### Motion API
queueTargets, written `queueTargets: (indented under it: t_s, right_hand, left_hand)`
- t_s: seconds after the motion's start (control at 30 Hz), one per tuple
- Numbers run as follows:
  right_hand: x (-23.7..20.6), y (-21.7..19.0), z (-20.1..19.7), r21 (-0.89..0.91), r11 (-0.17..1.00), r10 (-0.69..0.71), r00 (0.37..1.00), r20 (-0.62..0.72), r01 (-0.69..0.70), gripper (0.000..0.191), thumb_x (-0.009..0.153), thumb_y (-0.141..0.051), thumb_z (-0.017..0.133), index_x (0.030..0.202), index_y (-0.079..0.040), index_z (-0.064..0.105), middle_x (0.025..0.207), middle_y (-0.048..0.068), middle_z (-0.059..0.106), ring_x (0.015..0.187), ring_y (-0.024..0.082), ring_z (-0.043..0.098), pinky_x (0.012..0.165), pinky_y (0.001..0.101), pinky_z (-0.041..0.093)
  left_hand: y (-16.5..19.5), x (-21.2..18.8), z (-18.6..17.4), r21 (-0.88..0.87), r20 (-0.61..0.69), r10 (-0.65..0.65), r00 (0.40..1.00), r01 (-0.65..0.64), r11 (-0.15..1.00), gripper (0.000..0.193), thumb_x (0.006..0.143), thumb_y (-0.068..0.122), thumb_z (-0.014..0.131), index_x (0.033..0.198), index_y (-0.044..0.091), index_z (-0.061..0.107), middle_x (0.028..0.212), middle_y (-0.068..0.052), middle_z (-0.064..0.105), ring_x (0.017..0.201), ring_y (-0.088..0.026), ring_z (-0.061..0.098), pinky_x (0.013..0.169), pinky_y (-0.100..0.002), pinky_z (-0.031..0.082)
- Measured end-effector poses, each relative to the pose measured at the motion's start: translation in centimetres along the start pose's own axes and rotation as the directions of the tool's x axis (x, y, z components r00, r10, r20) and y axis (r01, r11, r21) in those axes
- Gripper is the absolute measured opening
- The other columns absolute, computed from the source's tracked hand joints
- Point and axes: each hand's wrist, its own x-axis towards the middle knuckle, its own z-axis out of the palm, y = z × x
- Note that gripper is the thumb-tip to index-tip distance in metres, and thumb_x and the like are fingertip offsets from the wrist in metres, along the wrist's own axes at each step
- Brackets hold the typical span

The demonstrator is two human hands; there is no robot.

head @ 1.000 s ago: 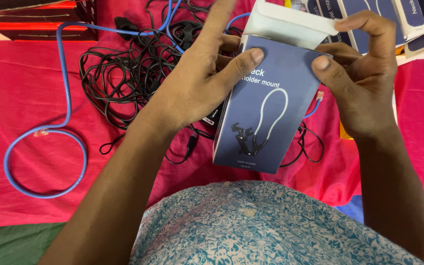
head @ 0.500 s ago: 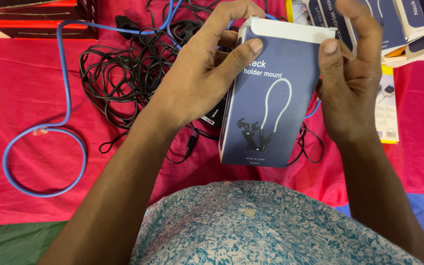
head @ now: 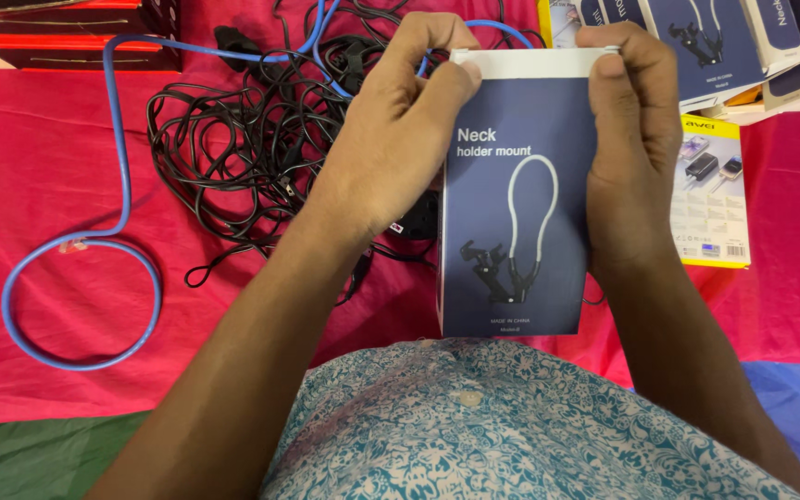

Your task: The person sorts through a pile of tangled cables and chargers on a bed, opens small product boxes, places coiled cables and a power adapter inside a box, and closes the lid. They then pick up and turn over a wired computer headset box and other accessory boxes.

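Head view: I see the tall dark-blue cardboard box with a white top edge held upright above the red cloth, just over my patterned teal shirt. Left hand grips its left edge, thumb on the front; right hand clasps the right edge, fingertips at the top. A tangle of black cables and a blue cable loop lie to the left.

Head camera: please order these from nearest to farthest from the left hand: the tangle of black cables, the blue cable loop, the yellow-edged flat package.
1. Tangle of black cables: just left of the left hand, partly under it.
2. Yellow-edged flat package: to the right, beyond the blue box and the right hand.
3. Blue cable loop: far left on the red cloth.
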Motion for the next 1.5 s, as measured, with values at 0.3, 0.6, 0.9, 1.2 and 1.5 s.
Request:
queueTargets:
  t_s: [0.3,0.6,0.9,1.2,1.5]
  right_hand:
    - [0.0,0.7,1.0,0.11,0.984,0.144,0.989,-0.025,-0.14,0.016,0.118,-0.022,0.052,0.126,-0.011,0.06,0.11,0.0,0.062,0.096,0.005,0.058,0.085,0.0222,0.052]
    - [-0.1,0.5,1.9,0.189,0.926,0.351,0.929,-0.114,-0.326,0.014,0.106,-0.022,0.058,0.112,-0.01,0.064,0.091,-0.002,0.064,0.078,0.005,0.059,0.068,0.0224,0.052]
    - [0.1,0.3,1.4,0.074,0.961,0.271,0.959,-0.078,-0.266,0.02,0.104,-0.014,0.05,0.11,-0.006,0.067,0.096,0.002,0.066,0.081,0.008,0.061,0.072,0.0232,0.053]
    - [-0.8,0.5,0.1,0.242,0.896,0.38,0.925,0.012,-0.372,0.021,0.105,-0.016,0.046,0.11,-0.003,0.062,0.099,0.008,0.07,0.084,0.011,0.067,0.077,0.0261,0.057]
    - [-2.1,0.5,-0.8,0.083,0.909,0.395,0.906,0.15,-0.41,0.047,0.105,-0.022,0.059,0.143,0.001,0.046,0.121,0.01,0.064,0.104,0.014,0.064,0.088,0.0287,0.055]
  left_hand:
    - [-0.4,-0.2,-0.1,0.045,-0.132,-0.148,0.98,0.155,0.987,0.018,0.098,0.027,0.052,0.108,0.013,0.058,0.071,-0.001,0.059,0.053,-0.008,0.053,0.043,-0.026,0.043]
    - [0.3,-1.2,0.3,0.388,-0.294,-0.146,0.945,0.257,0.885,0.029,0.098,0.038,0.047,0.111,0.014,0.059,0.069,0.001,0.058,0.062,-0.006,0.057,0.059,-0.027,0.048]
    - [-2.0,-0.5,-1.0,-0.034,0.063,0.054,0.997,-0.052,0.998,0.018,0.111,0.015,0.046,0.114,0.005,0.061,0.084,0.003,0.058,0.074,-0.004,0.052,0.063,-0.024,0.045]
    - [-2.0,-1.5,-1.1,0.165,0.104,0.099,0.99,-0.115,0.98,0.027,0.116,0.028,0.052,0.104,0.007,0.062,0.082,0.005,0.056,0.072,-0.001,0.05,0.062,-0.021,0.045]
    - [-1.8,-1.2,-1.5,0.206,0.106,0.114,0.988,-0.134,0.969,0.026,0.115,0.027,0.055,0.099,0.005,0.058,0.08,0.005,0.055,0.073,-0.003,0.048,0.063,-0.023,0.045]
